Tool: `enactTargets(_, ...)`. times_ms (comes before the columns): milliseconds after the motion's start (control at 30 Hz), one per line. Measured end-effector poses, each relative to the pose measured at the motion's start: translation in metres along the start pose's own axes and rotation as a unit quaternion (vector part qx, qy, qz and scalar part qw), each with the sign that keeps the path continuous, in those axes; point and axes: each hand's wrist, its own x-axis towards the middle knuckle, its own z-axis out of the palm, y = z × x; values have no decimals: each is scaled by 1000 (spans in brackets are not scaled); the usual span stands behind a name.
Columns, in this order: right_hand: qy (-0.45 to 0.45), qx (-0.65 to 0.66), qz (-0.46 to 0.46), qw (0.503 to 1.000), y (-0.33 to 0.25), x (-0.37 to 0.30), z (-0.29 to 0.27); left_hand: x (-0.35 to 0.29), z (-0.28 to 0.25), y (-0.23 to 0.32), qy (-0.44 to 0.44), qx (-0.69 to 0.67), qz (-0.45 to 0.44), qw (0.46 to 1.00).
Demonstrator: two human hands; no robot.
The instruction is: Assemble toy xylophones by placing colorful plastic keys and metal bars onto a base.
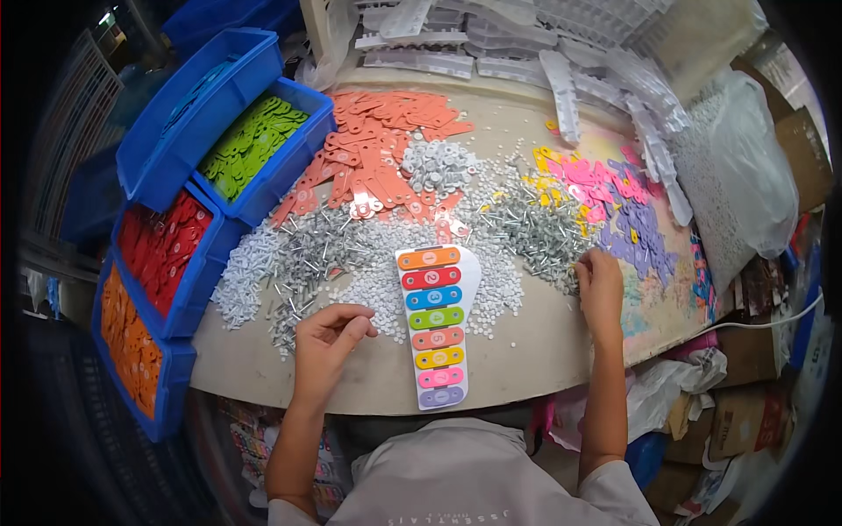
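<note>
A toy xylophone [435, 327] lies on the table in front of me, its white base carrying a row of bars from orange at the far end to purple at the near end. To its left, my left hand [328, 344] hovers with thumb and fingers drawn together; what they hold, if anything, is too small to make out. My right hand [602, 287] is at the right edge of a heap of metal screws [535, 235], fingertips closed, their contents hidden. Small white round caps [373, 294] spread left of the xylophone. More screws [320, 245] lie beyond my left hand.
Blue bins at the left hold green bars [254, 145], red bars [168, 245] and orange bars [128, 342]. Coral bars [373, 158] are heaped at the back, with pink bars [596, 182] and purple bars [638, 235] at the right. White xylophone bases [421, 60] are stacked behind.
</note>
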Motion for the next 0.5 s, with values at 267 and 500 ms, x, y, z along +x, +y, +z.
enactTargets(267,-32,37,-43,998,-4,6,-5,4,0,-10,-28,14,-7,999)
enactTargets(500,-1,95,-30,995,-34,2,-22,20,-1,-2,-43,7,-59,997)
